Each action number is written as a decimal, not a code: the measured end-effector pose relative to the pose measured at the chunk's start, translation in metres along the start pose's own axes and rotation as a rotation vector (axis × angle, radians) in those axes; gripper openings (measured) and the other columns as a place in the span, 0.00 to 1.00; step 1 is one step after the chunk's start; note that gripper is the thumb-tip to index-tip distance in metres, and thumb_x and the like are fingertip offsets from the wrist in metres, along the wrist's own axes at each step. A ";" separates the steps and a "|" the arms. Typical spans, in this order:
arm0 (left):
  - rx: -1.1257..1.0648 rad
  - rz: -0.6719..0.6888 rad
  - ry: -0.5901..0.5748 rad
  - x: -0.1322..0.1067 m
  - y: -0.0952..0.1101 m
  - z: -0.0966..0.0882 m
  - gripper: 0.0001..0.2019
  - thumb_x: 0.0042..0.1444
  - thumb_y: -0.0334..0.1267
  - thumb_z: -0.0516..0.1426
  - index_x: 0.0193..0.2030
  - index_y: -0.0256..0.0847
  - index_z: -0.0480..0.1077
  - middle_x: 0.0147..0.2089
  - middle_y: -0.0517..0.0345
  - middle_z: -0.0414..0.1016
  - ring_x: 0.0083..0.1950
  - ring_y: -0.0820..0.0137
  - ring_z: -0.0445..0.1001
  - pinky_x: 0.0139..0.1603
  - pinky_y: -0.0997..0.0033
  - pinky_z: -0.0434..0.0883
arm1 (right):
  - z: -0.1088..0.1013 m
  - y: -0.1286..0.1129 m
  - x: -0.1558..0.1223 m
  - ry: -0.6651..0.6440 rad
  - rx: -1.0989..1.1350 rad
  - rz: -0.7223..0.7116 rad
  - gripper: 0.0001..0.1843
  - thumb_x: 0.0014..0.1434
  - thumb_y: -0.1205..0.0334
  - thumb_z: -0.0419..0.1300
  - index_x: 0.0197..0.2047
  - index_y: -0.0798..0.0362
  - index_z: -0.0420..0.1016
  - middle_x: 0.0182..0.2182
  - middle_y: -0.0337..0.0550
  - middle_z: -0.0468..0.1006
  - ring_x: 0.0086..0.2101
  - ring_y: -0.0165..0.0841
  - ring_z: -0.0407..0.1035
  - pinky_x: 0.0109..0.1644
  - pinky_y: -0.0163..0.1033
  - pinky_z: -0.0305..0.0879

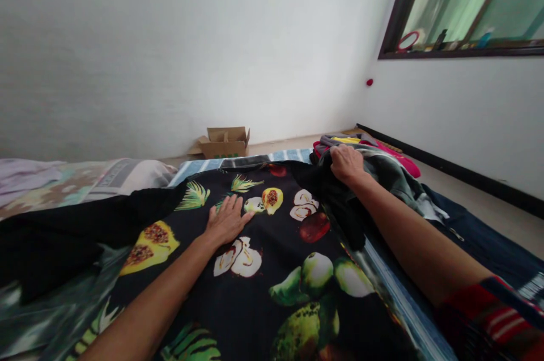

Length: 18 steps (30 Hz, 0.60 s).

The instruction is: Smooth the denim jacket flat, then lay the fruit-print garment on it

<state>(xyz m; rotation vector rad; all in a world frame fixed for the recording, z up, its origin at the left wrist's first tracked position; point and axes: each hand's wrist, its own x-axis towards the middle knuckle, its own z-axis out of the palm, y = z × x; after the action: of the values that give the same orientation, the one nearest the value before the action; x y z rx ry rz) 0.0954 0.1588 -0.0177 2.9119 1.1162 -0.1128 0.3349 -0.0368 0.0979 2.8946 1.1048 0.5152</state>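
A black long-sleeved top [263,242] printed with fruit and leaves lies spread out before me. My left hand [227,220] rests on the chest of it, palm down with the fingers stretched out. At the top's right shoulder, my right hand [347,164] is closed on the black sleeve [340,202], which bunches and folds beneath the fingers. The other sleeve [89,219] reaches out to the left edge of the view. Part of the top's lower left side is covered by my left forearm.
Folded clothes [382,157] in pink, yellow and grey are stacked beyond my right hand. Dark blue clothing [480,230] lies at the right. An open cardboard box [224,143] stands by the wall. Blankets [123,177] lie at the left, and a striped sheet [204,167] shows underneath.
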 end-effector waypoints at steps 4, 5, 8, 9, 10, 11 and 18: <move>-0.028 0.146 -0.027 -0.010 0.029 0.006 0.34 0.59 0.57 0.39 0.67 0.39 0.49 0.71 0.47 0.41 0.70 0.57 0.38 0.64 0.46 0.43 | 0.000 0.000 -0.002 0.034 -0.001 -0.028 0.16 0.58 0.71 0.47 0.46 0.57 0.72 0.44 0.54 0.72 0.44 0.41 0.67 0.42 0.39 0.63; -0.032 0.171 -0.034 -0.012 0.035 0.008 0.34 0.59 0.57 0.39 0.67 0.40 0.49 0.71 0.48 0.41 0.70 0.57 0.37 0.64 0.46 0.43 | 0.000 0.003 -0.001 0.034 -0.002 -0.020 0.16 0.58 0.71 0.47 0.46 0.58 0.72 0.44 0.54 0.72 0.44 0.41 0.67 0.42 0.39 0.63; -0.030 0.203 -0.029 -0.013 0.044 0.013 0.34 0.58 0.58 0.40 0.67 0.41 0.48 0.71 0.49 0.40 0.70 0.56 0.35 0.64 0.44 0.42 | 0.005 0.019 0.003 0.018 -0.002 0.030 0.16 0.58 0.71 0.47 0.46 0.58 0.71 0.45 0.54 0.71 0.45 0.40 0.66 0.43 0.39 0.62; -0.026 0.208 -0.025 -0.014 0.045 0.014 0.35 0.58 0.59 0.39 0.67 0.41 0.48 0.71 0.49 0.40 0.70 0.56 0.35 0.63 0.44 0.42 | 0.006 0.024 0.004 0.014 -0.002 0.046 0.17 0.58 0.72 0.46 0.47 0.58 0.71 0.46 0.54 0.71 0.45 0.40 0.66 0.43 0.39 0.62; -0.022 0.214 -0.025 -0.014 0.046 0.014 0.35 0.58 0.59 0.39 0.67 0.41 0.48 0.71 0.49 0.39 0.70 0.55 0.35 0.63 0.43 0.42 | 0.008 0.028 0.004 0.012 -0.002 0.057 0.17 0.58 0.72 0.46 0.47 0.58 0.70 0.46 0.54 0.71 0.45 0.40 0.66 0.43 0.39 0.62; -0.016 0.218 -0.028 -0.015 0.047 0.013 0.36 0.58 0.60 0.39 0.67 0.41 0.48 0.71 0.49 0.39 0.70 0.54 0.35 0.63 0.43 0.42 | 0.009 0.031 0.003 0.015 -0.002 0.060 0.17 0.58 0.72 0.46 0.47 0.58 0.70 0.46 0.54 0.71 0.45 0.40 0.65 0.43 0.39 0.62; -0.013 0.271 -0.065 -0.032 0.069 0.013 0.37 0.57 0.63 0.37 0.67 0.41 0.48 0.71 0.47 0.41 0.70 0.53 0.36 0.63 0.41 0.39 | 0.004 -0.014 -0.051 0.084 0.096 -0.348 0.16 0.58 0.71 0.46 0.47 0.58 0.69 0.44 0.53 0.70 0.45 0.41 0.63 0.47 0.42 0.58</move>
<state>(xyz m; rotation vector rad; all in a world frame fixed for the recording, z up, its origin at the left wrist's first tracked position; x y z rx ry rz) 0.1166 0.0856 -0.0286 2.9885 0.7015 -0.1918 0.2910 -0.0587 0.0767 2.6841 1.6435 0.5854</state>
